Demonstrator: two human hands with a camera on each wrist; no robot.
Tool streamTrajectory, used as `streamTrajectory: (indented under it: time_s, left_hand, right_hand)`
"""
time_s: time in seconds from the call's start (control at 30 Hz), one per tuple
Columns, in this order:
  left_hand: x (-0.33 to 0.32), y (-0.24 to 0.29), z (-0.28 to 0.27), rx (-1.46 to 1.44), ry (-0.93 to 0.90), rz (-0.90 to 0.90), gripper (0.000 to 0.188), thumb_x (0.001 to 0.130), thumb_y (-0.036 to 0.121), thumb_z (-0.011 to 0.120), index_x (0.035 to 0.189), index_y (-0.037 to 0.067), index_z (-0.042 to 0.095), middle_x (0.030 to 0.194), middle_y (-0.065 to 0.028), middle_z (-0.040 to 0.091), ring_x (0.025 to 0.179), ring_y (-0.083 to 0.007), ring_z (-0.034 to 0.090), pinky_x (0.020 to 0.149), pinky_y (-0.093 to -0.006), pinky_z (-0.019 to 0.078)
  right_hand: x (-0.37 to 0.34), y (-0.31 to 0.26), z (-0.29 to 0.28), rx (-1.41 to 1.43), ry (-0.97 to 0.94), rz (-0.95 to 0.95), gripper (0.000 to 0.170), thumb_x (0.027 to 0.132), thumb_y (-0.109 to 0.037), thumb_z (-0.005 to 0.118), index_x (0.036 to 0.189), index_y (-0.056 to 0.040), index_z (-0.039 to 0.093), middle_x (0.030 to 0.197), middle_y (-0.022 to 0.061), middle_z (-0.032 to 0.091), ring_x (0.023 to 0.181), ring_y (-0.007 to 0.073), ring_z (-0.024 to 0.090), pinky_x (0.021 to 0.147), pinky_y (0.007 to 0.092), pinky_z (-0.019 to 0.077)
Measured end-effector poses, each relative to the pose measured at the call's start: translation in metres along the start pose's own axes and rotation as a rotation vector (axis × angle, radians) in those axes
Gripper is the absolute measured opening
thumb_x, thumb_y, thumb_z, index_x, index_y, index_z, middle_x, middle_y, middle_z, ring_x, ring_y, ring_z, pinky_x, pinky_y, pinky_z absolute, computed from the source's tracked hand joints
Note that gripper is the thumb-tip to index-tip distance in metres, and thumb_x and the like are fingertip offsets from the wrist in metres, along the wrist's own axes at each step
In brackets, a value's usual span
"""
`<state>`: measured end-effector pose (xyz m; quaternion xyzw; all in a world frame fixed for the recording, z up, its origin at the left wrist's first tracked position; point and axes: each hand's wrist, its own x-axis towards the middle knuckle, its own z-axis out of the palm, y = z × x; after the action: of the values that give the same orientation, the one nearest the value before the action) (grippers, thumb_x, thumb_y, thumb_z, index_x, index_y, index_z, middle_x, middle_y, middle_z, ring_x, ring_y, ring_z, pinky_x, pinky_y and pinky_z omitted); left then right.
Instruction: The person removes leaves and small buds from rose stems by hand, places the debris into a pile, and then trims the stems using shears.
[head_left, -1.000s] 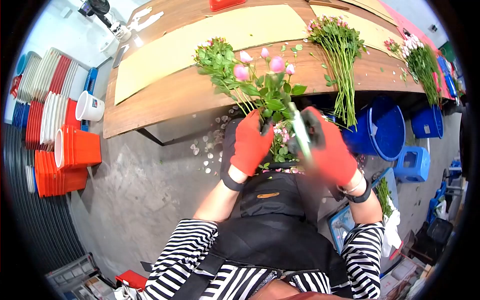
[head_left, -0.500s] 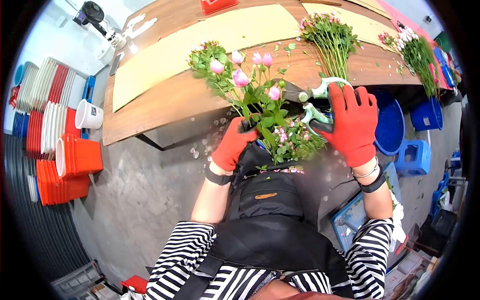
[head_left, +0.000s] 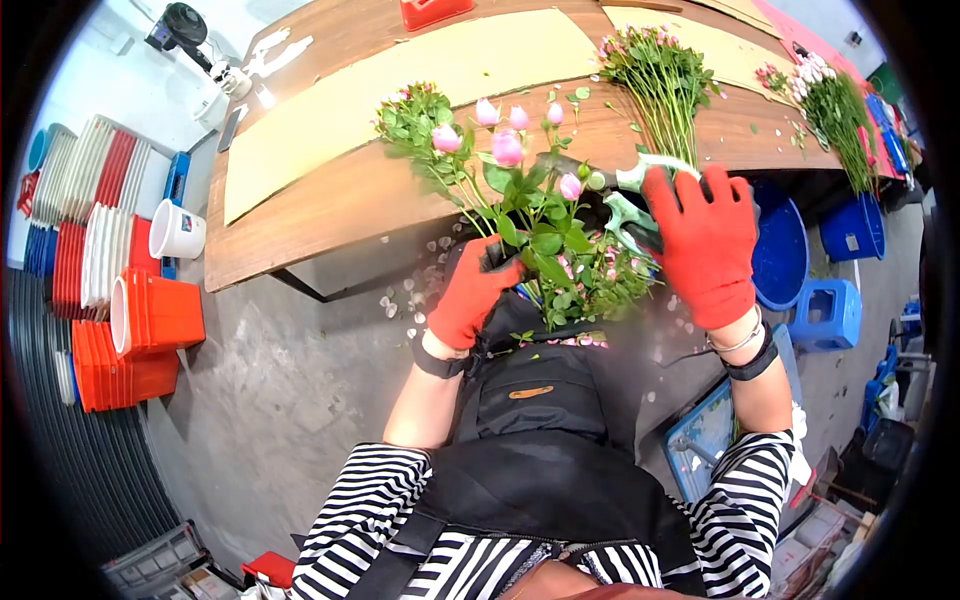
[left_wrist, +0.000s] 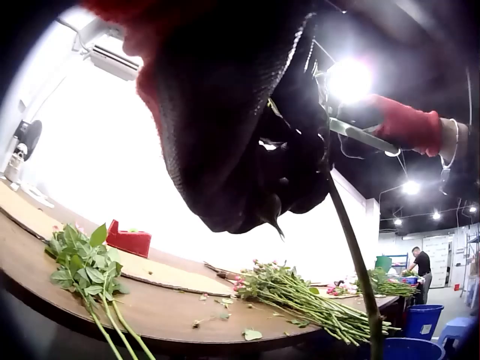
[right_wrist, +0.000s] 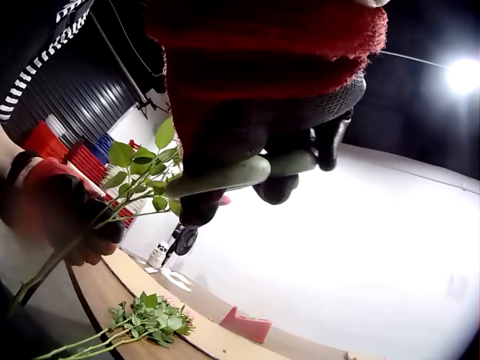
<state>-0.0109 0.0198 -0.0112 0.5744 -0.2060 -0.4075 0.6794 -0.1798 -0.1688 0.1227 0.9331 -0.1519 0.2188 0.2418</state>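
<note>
My left hand [head_left: 470, 295], in a red glove with dark palm, grips a spray of pink roses [head_left: 507, 149] by its leafy stem. That stem [left_wrist: 352, 247] runs down out of the fist in the left wrist view. Scissors [head_left: 625, 218] with pale green handles are in my right hand [head_left: 705, 250], also gloved, fingers through the loops and handles spread. Their dark blades reach left behind the rose leaves, partly hidden. Below the spray, between my hands, is a heap of leafy cuttings with small pink blooms [head_left: 600, 285] over my lap.
A wooden table [head_left: 330, 215] stands ahead, with cardboard strips [head_left: 400, 85], a rose bunch [head_left: 415, 115] at its near edge and another bunch [head_left: 660, 85] to the right. A blue bucket [head_left: 780, 260] and blue stool [head_left: 828, 315] stand at right. Orange bins [head_left: 160, 310] are stacked left.
The scissors, a blur close to the left hand a second ago, have moved up and right with my right hand, handles now spread. The spray shifted left, then slightly back right.
</note>
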Motion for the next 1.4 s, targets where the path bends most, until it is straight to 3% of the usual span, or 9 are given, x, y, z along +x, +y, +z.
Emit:
streamTrajectory:
  time_s: [0.27, 0.4, 0.5, 0.83, 1.03, 1.07, 1.17, 1.2, 1.4]
  left_hand:
    - [0.008, 0.001, -0.008, -0.037, 0.100, -0.055, 0.041, 0.090, 0.007, 0.068, 0.126, 0.001, 0.050, 0.109, -0.0074, 0.064, 0.096, -0.0142, 0.061, 0.084, -0.0286, 0.0499]
    - [0.003, 0.013, -0.004, -0.103, 0.069, -0.098, 0.040, 0.090, 0.007, 0.067, 0.126, 0.001, 0.049, 0.109, -0.0078, 0.064, 0.097, -0.0147, 0.062, 0.084, -0.0286, 0.0501]
    - [0.001, 0.016, -0.001, -0.106, 0.058, -0.100, 0.039, 0.090, 0.007, 0.067, 0.125, 0.002, 0.049, 0.109, -0.0078, 0.064, 0.097, -0.0148, 0.062, 0.084, -0.0288, 0.0501]
    - [-0.001, 0.022, 0.005, -0.056, 0.047, -0.113, 0.040, 0.092, 0.003, 0.063, 0.129, 0.002, 0.047, 0.110, -0.0090, 0.065, 0.097, -0.0149, 0.062, 0.086, -0.0293, 0.0505]
    - [0.011, 0.015, -0.012, -0.170, -0.190, -0.056, 0.030, 0.090, 0.008, 0.062, 0.118, -0.001, 0.058, 0.107, -0.0083, 0.066, 0.096, -0.0158, 0.063, 0.086, -0.0296, 0.0504]
    - [0.012, 0.016, -0.013, -0.222, -0.254, -0.040, 0.028, 0.089, 0.009, 0.063, 0.115, -0.002, 0.060, 0.106, -0.0078, 0.067, 0.096, -0.0160, 0.063, 0.086, -0.0296, 0.0503]
    - [0.008, 0.010, -0.016, -0.298, -0.344, 0.004, 0.020, 0.091, 0.012, 0.062, 0.107, 0.000, 0.065, 0.103, -0.0078, 0.068, 0.094, -0.0160, 0.064, 0.086, -0.0296, 0.0507]
    - [0.012, 0.000, -0.018, -0.109, -0.314, 0.142, 0.044, 0.095, 0.034, 0.058, 0.112, -0.006, 0.061, 0.107, -0.0182, 0.066, 0.092, -0.0292, 0.066, 0.082, -0.0436, 0.0546]
    - [0.027, -0.025, -0.025, -0.489, -0.500, 0.061, 0.039, 0.090, 0.040, 0.066, 0.102, 0.003, 0.064, 0.100, -0.0091, 0.062, 0.089, -0.0221, 0.059, 0.079, -0.0356, 0.0479]
  right_hand:
    - [-0.039, -0.006, 0.018, 0.893, -0.236, 0.346, 0.072, 0.069, -0.029, 0.080, 0.129, 0.0008, 0.052, 0.103, 0.0208, 0.061, 0.099, 0.0401, 0.058, 0.087, 0.0428, 0.0470]
    - [-0.054, -0.009, 0.026, 1.518, -0.635, 0.477, 0.082, 0.071, -0.025, 0.079, 0.139, 0.0040, 0.043, 0.125, 0.0232, 0.059, 0.114, 0.0319, 0.059, 0.098, 0.0369, 0.0427]
    - [-0.040, -0.007, 0.003, 1.406, -0.735, 0.405, 0.079, 0.073, -0.024, 0.077, 0.140, 0.0026, 0.044, 0.125, 0.0214, 0.060, 0.112, 0.0286, 0.059, 0.097, 0.0350, 0.0433]
    - [-0.045, -0.013, 0.020, 1.925, -0.790, 0.568, 0.060, 0.084, -0.004, 0.066, 0.139, 0.0017, 0.044, 0.109, 0.0098, 0.063, 0.091, 0.0140, 0.062, 0.081, 0.0289, 0.0505]
    - [-0.049, -0.006, 0.023, 1.763, -0.610, 0.586, 0.059, 0.079, -0.010, 0.073, 0.131, 0.0032, 0.048, 0.109, 0.0111, 0.064, 0.091, 0.0209, 0.063, 0.081, 0.0334, 0.0501]
    - [-0.050, -0.009, 0.026, 1.358, -0.397, 0.419, 0.065, 0.071, -0.022, 0.079, 0.124, 0.0011, 0.051, 0.106, 0.0132, 0.063, 0.093, 0.0299, 0.060, 0.083, 0.0394, 0.0473]
    - [-0.027, -0.013, 0.005, 0.606, -0.097, 0.145, 0.072, 0.060, -0.032, 0.083, 0.119, -0.0027, 0.054, 0.103, 0.0132, 0.061, 0.094, 0.0347, 0.054, 0.085, 0.0436, 0.0432]
    - [-0.021, -0.013, 0.004, 0.538, -0.084, 0.129, 0.070, 0.057, -0.032, 0.084, 0.115, -0.0057, 0.055, 0.103, 0.0102, 0.060, 0.096, 0.0318, 0.053, 0.086, 0.0444, 0.0411]
    - [-0.011, -0.006, 0.003, 0.630, -0.088, 0.174, 0.069, 0.060, -0.031, 0.083, 0.118, -0.0044, 0.057, 0.105, 0.0112, 0.060, 0.099, 0.0336, 0.054, 0.087, 0.0445, 0.0419]
